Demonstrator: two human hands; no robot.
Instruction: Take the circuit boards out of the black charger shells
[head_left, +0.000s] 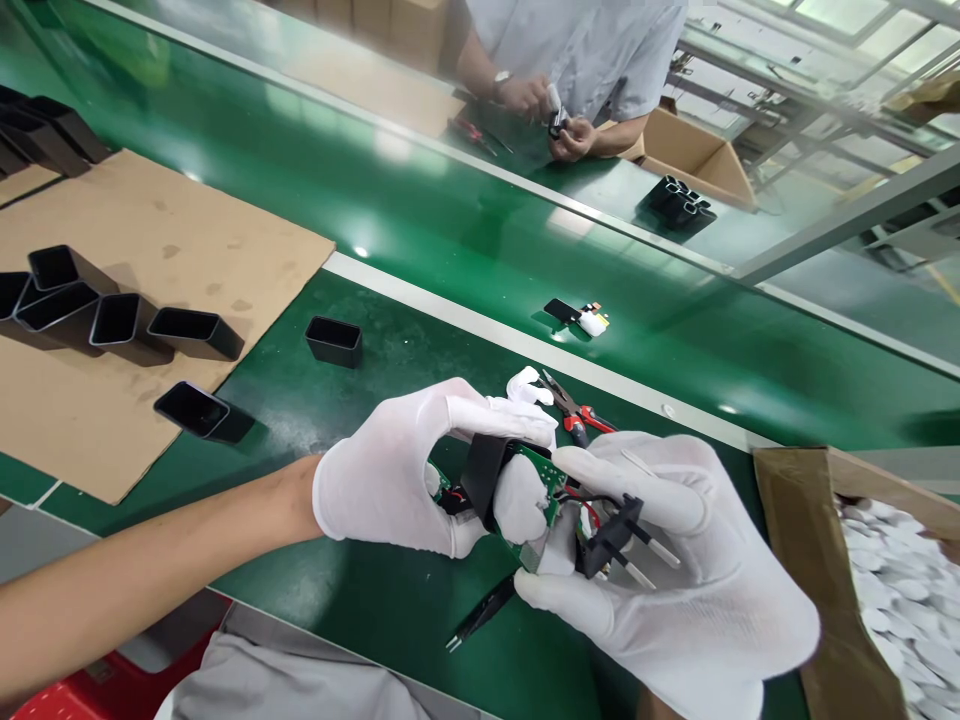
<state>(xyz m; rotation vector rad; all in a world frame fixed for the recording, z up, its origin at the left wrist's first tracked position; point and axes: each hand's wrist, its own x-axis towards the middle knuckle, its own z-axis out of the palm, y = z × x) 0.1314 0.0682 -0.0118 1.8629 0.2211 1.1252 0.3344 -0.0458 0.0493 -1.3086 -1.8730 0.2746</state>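
The glossy green worktop (337, 590) carries flat cardboard (187, 230). Over the worktop, the cloth-gloved right hand (697, 540) grasps the green circuit board (538, 464); the left hand (401, 465) grips an angular black piece (482, 478) around this board. The plug (615, 536) has two straight pins.

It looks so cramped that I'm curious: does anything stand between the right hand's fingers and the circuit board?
Nothing visible except the white glove: the right hand grips the circuit board near the plug. The black sleeve is towards the left hand.
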